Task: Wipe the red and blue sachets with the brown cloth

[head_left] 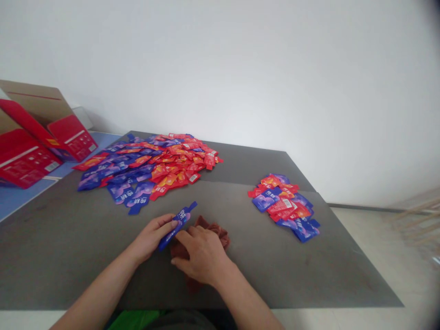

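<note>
Near the front of the dark table, my left hand [156,233] pinches a blue spouted pouch [178,221] between thumb and fingers; it is tilted, with its narrow neck pointing up and right. Just right of it, my right hand [202,254] is closed over a crumpled brown cloth [218,231], which bunches out past the fingers on both sides. The pouch's lower right edge lies close to my right fingertips; whether they touch cannot be made out. Beyond my hands spreads a large heap of red and blue pouches [172,160].
A smaller pile of red and blue pouches [283,204] lies on the right of the grey table [240,284]. Open red cardboard boxes [74,137] stand on a blue surface [20,199] at the left. A white wall [257,82] rises behind the table.
</note>
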A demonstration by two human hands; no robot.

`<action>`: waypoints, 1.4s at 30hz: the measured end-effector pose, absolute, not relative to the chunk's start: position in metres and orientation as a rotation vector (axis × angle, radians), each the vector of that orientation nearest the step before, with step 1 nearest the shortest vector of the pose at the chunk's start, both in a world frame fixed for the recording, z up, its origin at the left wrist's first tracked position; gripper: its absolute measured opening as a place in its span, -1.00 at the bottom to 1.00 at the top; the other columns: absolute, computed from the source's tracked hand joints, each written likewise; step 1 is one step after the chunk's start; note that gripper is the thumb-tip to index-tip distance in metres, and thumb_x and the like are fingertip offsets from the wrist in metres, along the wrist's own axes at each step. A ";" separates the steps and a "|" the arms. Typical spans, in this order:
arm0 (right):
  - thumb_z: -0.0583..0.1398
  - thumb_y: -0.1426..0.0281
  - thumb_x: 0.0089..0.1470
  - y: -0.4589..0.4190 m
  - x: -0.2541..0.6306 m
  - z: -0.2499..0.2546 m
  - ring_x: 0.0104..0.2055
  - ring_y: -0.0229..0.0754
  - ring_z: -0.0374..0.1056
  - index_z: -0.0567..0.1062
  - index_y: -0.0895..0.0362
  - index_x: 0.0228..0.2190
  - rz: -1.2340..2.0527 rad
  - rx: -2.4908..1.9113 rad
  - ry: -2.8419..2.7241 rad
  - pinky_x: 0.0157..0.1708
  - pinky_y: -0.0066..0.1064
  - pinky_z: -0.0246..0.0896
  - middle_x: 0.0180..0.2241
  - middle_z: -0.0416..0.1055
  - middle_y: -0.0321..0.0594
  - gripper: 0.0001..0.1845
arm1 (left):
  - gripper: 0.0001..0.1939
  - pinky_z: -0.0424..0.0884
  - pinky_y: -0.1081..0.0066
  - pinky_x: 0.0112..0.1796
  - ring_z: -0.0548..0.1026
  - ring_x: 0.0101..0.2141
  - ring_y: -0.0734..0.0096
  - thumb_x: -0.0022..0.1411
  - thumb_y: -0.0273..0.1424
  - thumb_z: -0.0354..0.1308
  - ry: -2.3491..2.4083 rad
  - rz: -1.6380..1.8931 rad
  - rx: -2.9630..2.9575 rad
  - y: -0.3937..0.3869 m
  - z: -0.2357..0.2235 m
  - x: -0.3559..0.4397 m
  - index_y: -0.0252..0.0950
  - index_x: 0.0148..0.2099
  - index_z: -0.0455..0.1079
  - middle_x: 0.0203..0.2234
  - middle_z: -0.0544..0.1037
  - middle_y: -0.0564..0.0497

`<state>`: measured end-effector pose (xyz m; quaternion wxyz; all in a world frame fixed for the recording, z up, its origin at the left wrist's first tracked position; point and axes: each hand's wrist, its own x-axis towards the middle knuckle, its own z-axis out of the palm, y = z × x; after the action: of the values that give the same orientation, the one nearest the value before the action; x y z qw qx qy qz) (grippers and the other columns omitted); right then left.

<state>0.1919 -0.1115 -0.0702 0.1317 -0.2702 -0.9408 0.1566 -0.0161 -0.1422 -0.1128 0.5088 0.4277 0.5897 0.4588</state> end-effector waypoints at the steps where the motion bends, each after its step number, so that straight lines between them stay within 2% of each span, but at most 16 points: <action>1: 0.36 0.10 0.11 -0.113 0.191 -0.070 -0.11 -0.04 0.44 0.42 -0.01 0.00 0.449 -0.785 -2.726 -0.11 -0.26 0.33 -0.15 0.52 -0.26 -0.52 | -0.60 0.38 0.40 -0.32 0.46 -0.37 0.30 0.22 -0.02 0.27 1.431 1.097 1.050 -0.143 -0.112 -0.016 -0.28 -0.22 0.55 -0.42 0.55 0.05; 5: 0.35 0.11 0.11 -0.115 0.191 -0.068 -0.11 -0.04 0.43 0.42 -0.02 0.00 0.442 -0.785 -2.704 -0.12 -0.26 0.34 -0.14 0.49 -0.24 -0.52 | -0.53 0.46 0.28 -0.15 0.55 -0.23 0.13 0.25 0.04 0.22 1.433 1.043 1.101 -0.144 -0.109 -0.014 -0.28 -0.19 0.61 -0.29 0.66 -0.04; 9: 0.35 0.13 0.11 -0.115 0.194 -0.068 -0.08 -0.04 0.43 0.42 -0.03 0.00 0.491 -0.821 -2.667 -0.11 -0.26 0.35 -0.09 0.47 -0.22 -0.54 | -0.48 0.44 0.18 0.02 0.59 -0.10 -0.01 0.25 0.08 0.21 1.411 0.985 1.087 -0.145 -0.105 -0.011 -0.26 -0.10 0.65 -0.21 0.71 -0.07; 17: 0.34 0.10 0.12 -0.116 0.199 -0.070 -0.01 -0.02 0.42 0.42 -0.03 0.02 0.589 -0.854 -2.654 -0.07 -0.23 0.36 -0.04 0.46 -0.20 -0.52 | -0.45 0.39 0.21 0.13 0.55 0.03 0.00 0.35 0.09 0.04 1.474 0.624 1.393 -0.136 -0.078 -0.016 -0.17 0.01 0.65 -0.05 0.70 -0.01; 20: 0.35 0.09 0.10 -0.114 0.200 -0.070 -0.05 -0.02 0.43 0.42 -0.01 -0.03 0.596 -0.884 -2.655 -0.12 -0.24 0.38 -0.08 0.47 -0.22 -0.53 | -0.46 0.38 0.26 0.12 0.53 0.06 0.02 0.36 0.02 0.00 1.531 0.391 1.601 -0.120 -0.067 -0.017 -0.20 0.02 0.64 -0.01 0.68 -0.04; 24: 0.34 0.09 0.09 -0.112 0.202 -0.073 -0.07 -0.01 0.45 0.43 0.03 -0.06 0.605 -0.974 -2.633 -0.15 -0.24 0.39 -0.11 0.49 -0.21 -0.54 | -0.52 0.45 0.33 -0.08 0.61 -0.14 0.11 0.41 -0.12 -0.04 1.410 0.149 1.735 -0.099 -0.056 -0.011 -0.24 -0.10 0.66 -0.19 0.72 -0.06; 27: 0.32 0.09 0.11 -0.111 0.203 -0.076 -0.06 0.00 0.45 0.45 0.03 -0.06 0.628 -1.026 -2.600 -0.15 -0.24 0.39 -0.10 0.50 -0.22 -0.58 | -0.58 0.47 0.34 -0.11 0.62 -0.15 0.12 0.40 -0.11 0.04 1.337 0.216 1.630 -0.096 -0.061 -0.012 -0.23 -0.11 0.67 -0.20 0.72 -0.02; 30: 0.30 0.09 0.14 -0.109 0.204 -0.077 -0.05 -0.02 0.45 0.46 0.01 -0.09 0.652 -1.047 -2.585 -0.12 -0.23 0.38 -0.11 0.51 -0.24 -0.61 | -0.62 0.48 0.31 -0.03 0.61 -0.06 0.08 0.34 -0.10 0.16 1.329 0.473 1.409 -0.109 -0.077 -0.022 -0.22 -0.03 0.65 -0.13 0.72 -0.01; 34: 0.30 0.05 0.13 -0.108 0.204 -0.077 -0.09 -0.02 0.46 0.49 -0.01 -0.10 0.648 -1.095 -2.596 -0.14 -0.22 0.38 -0.14 0.50 -0.25 -0.61 | -0.53 0.48 0.22 0.01 0.60 -0.03 0.02 0.26 -0.10 0.29 1.305 0.776 1.124 -0.132 -0.094 -0.033 -0.25 0.10 0.59 -0.07 0.71 -0.09; 42: 0.28 0.08 0.14 -0.115 0.193 -0.080 -0.10 0.03 0.46 0.50 0.03 -0.10 0.596 -1.201 -2.568 -0.15 -0.17 0.39 -0.14 0.52 -0.17 -0.62 | -0.39 0.40 0.10 0.14 0.54 0.08 -0.07 0.14 0.04 0.38 1.218 0.803 1.186 -0.137 -0.096 -0.025 -0.21 0.12 0.56 0.04 0.66 -0.12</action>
<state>0.1929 -0.1150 -0.0803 0.1220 -0.4115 -0.8798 0.2043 -0.0250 -0.1371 -0.0958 0.5898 0.5095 0.5231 0.3449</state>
